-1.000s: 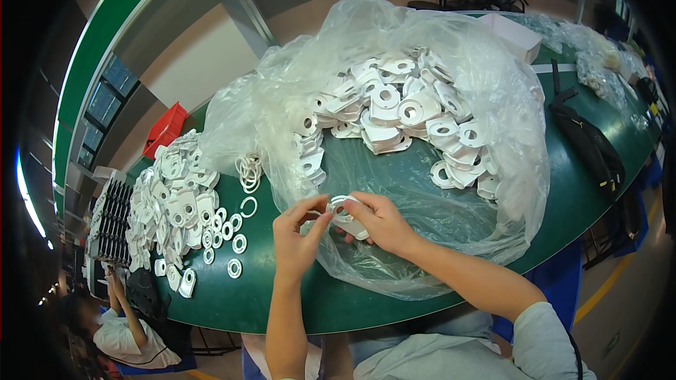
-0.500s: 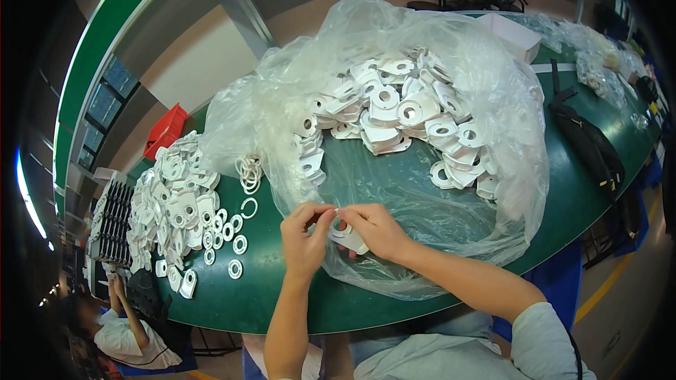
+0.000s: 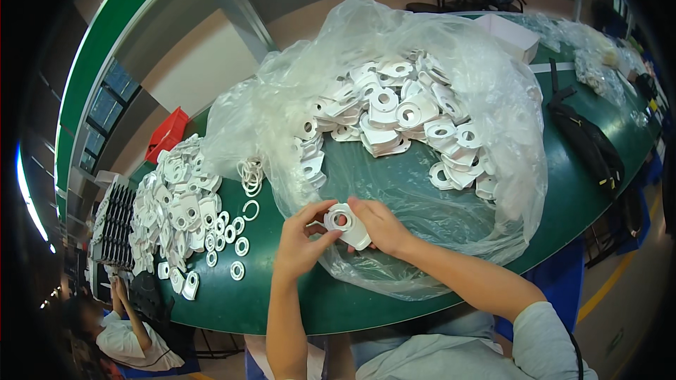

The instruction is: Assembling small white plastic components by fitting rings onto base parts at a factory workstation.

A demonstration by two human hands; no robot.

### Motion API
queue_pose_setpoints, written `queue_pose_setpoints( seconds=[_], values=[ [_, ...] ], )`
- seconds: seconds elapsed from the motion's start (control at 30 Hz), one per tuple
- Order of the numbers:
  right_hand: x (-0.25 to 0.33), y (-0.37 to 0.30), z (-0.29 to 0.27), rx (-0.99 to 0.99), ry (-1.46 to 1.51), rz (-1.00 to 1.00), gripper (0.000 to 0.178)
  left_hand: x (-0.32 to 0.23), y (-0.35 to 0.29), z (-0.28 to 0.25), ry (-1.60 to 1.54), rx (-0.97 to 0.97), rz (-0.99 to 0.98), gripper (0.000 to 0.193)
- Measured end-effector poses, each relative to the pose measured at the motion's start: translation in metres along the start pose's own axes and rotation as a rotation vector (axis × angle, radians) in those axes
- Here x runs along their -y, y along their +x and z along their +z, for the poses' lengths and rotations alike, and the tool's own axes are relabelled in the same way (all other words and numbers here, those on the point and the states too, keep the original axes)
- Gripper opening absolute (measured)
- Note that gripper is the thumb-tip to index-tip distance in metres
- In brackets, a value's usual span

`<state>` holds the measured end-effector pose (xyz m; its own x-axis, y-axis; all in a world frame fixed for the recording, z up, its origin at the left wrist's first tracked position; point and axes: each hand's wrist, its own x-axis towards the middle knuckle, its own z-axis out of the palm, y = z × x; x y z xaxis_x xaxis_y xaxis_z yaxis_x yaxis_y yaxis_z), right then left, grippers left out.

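Observation:
Between my two hands is a white plastic part (image 3: 355, 236) with a round hole at its upper left end. My left hand (image 3: 301, 241) grips its ringed end from the left, thumb below and index finger above. From the right, my right hand (image 3: 380, 225) holds the same part by its edge, and some fingertips show beneath it. Both hands are just above the near edge of a clear plastic bag (image 3: 394, 190), spread open on the table. Inside the bag lies a heap of similar white parts (image 3: 384, 102).
The green table (image 3: 274, 295) has a second heap of white parts (image 3: 179, 197) at left, with loose white rings (image 3: 241, 246) beside it. Behind stand a red bin (image 3: 167, 134) and a white box (image 3: 508, 37). A black bag (image 3: 588, 137) lies right. Another person (image 3: 134, 334) sits at lower left.
My hands have drawn slightly apart; the thumbs no longer meet over the ring. The white part is tilted so that its ringed face shows more fully.

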<state>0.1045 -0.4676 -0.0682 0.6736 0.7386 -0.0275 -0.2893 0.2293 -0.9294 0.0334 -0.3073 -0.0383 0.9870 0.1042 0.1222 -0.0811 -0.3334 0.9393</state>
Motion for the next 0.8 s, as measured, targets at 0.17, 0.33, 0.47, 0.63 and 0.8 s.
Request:
queue_pose_setpoints(
  seconds=[0.17,0.33,0.47,0.63,0.8],
  values=[
    [-0.029,0.004,0.001,0.048,-0.185,-0.163,0.033,0.013,0.000,0.007,0.220,-0.125,0.081,0.016],
    [-0.017,-0.002,-0.004,0.085,-0.131,-0.004,0.044,0.007,-0.014,-0.027,-0.139,-0.229,-0.084,0.012],
    [-0.016,-0.004,-0.002,0.100,-0.154,-0.008,0.045,0.016,-0.051,-0.117,-0.122,-0.530,-0.179,0.015],
    [-0.011,-0.002,0.007,0.097,-0.326,0.029,0.022,0.010,-0.071,-0.187,0.342,-0.686,-0.129,0.017],
    [-0.005,0.000,0.008,0.072,-0.336,0.043,0.019,-0.007,-0.054,-0.067,0.664,-0.112,0.096,0.031]
  ],
)
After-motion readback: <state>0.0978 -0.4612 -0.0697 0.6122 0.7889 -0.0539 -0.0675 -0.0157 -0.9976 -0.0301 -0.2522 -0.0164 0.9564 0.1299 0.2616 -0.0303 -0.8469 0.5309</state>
